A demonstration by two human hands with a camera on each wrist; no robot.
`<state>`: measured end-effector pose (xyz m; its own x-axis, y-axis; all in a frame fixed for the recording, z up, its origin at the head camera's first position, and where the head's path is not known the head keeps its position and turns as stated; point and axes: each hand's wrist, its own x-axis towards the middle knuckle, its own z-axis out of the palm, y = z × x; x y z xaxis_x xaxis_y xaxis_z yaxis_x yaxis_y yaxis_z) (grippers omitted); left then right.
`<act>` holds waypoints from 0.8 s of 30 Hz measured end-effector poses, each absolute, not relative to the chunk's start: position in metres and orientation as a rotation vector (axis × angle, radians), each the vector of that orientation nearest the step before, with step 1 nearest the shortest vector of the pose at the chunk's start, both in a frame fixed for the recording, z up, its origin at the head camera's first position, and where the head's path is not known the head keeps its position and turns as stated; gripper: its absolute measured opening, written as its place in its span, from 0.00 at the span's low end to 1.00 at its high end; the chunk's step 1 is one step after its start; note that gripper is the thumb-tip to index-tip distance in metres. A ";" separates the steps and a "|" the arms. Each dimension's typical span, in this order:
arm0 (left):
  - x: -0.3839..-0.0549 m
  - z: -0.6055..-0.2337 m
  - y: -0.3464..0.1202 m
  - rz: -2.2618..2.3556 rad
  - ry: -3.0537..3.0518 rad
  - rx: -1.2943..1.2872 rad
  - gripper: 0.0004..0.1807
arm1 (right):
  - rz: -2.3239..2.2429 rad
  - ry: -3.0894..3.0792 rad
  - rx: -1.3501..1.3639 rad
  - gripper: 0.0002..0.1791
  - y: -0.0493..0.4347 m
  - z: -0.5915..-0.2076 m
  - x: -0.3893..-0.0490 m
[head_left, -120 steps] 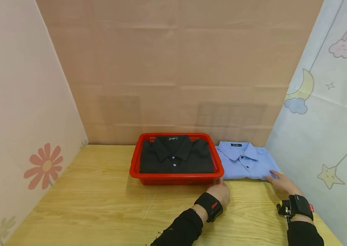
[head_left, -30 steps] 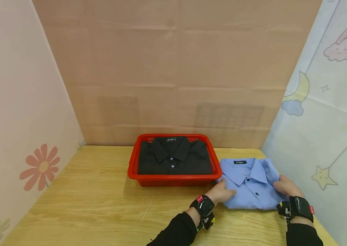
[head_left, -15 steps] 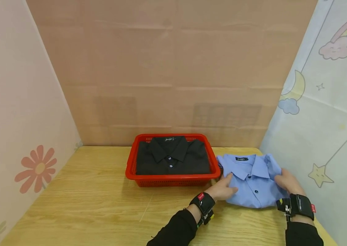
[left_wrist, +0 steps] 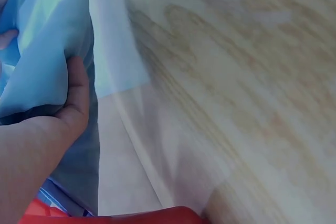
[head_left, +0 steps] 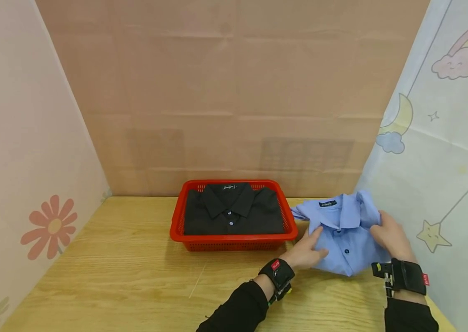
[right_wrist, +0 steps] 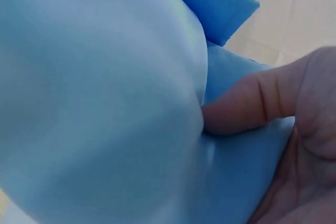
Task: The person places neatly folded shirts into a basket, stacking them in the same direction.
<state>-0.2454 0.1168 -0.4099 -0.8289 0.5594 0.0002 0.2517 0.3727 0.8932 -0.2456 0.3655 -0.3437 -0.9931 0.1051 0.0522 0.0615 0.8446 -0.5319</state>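
A folded light blue shirt (head_left: 341,244) with a collar and dark buttons is raised at the right, sagging and creased between both hands. My left hand (head_left: 305,251) grips its left side, near the basket's front right corner. The left wrist view shows the shirt (left_wrist: 39,72) bulging over the fingers of that hand (left_wrist: 50,135). On the opposite side, my right hand (head_left: 391,235) pinches the shirt's right edge. In the right wrist view the thumb (right_wrist: 247,103) presses into the cloth (right_wrist: 105,103), and the other fingers lie mostly behind it.
A red plastic basket (head_left: 242,239) stands left of the blue shirt, holding a folded black shirt (head_left: 254,221). Both rest on a wooden table (head_left: 134,276). Brown paper (head_left: 234,115) stands at the back, and a printed wall panel (head_left: 453,184) borders the right side.
The blue shirt was first pulled from the back toward me, away from beside the basket. Both hands then took its sides and have now lifted it slightly, bending it. The basket stays put.
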 end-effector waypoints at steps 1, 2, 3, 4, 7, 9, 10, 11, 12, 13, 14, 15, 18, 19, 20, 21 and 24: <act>-0.246 -0.409 0.116 1.448 2.330 0.730 0.36 | 0.833 -2.927 -0.138 0.30 0.365 -0.342 -0.245; -0.247 -0.409 0.116 1.460 2.321 0.741 0.37 | 0.823 -2.909 -0.145 0.30 0.363 -0.340 -0.244; -0.247 -0.408 0.116 1.476 2.306 0.749 0.37 | 0.815 -2.890 -0.157 0.30 0.362 -0.338 -0.243; -0.248 -0.407 0.115 1.487 2.294 0.758 0.37 | 0.804 -2.868 -0.172 0.29 0.361 -0.337 -0.242; -0.249 -0.405 0.115 1.546 2.237 0.768 0.38 | 0.783 -2.815 -0.223 0.29 0.358 -0.333 -0.240; -0.251 -0.402 0.115 1.602 2.192 0.779 0.39 | 0.776 -2.776 -0.245 0.29 0.356 -0.330 -0.238; -0.252 -0.401 0.115 1.642 2.166 0.777 0.40 | 0.781 -2.757 -0.257 0.29 0.354 -0.330 -0.237; -0.252 -0.400 0.115 1.689 2.147 0.772 0.40 | 0.785 -2.738 -0.268 0.29 0.353 -0.329 -0.237; -0.253 -0.399 0.115 1.749 2.122 0.764 0.41 | 0.792 -2.719 -0.279 0.29 0.352 -0.328 -0.236; -0.254 -0.397 0.114 1.811 2.098 0.745 0.42 | 0.803 -2.700 -0.291 0.29 0.350 -0.327 -0.236; -0.255 -0.395 0.114 1.880 2.078 0.714 0.43 | 0.815 -2.678 -0.301 0.29 0.349 -0.326 -0.235; -0.255 -0.393 0.114 1.954 2.050 0.679 0.45 | 0.826 -2.659 -0.310 0.29 0.348 -0.325 -0.235; -0.256 -0.387 0.116 2.171 1.933 0.543 0.49 | 0.855 -2.620 -0.327 0.29 0.346 -0.323 -0.235; -0.256 -0.385 0.117 2.228 1.891 0.487 0.51 | 0.862 -2.608 -0.327 0.29 0.346 -0.322 -0.236; -0.256 -0.383 0.119 2.285 1.844 0.432 0.52 | 0.868 -2.597 -0.328 0.28 0.345 -0.322 -0.236; -0.256 -0.381 0.120 2.327 1.810 0.373 0.53 | 0.874 -2.589 -0.330 0.28 0.345 -0.322 -0.236; -0.255 -0.376 0.124 2.440 1.687 0.189 0.53 | 0.894 -2.557 -0.320 0.28 0.343 -0.322 -0.237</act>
<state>-0.2549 0.1242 -0.3755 -0.9777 0.2098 0.0082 -0.0665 -0.3464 0.9357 -0.2367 0.3427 -0.3221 -0.8890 0.3426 0.3038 0.0788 0.7680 -0.6356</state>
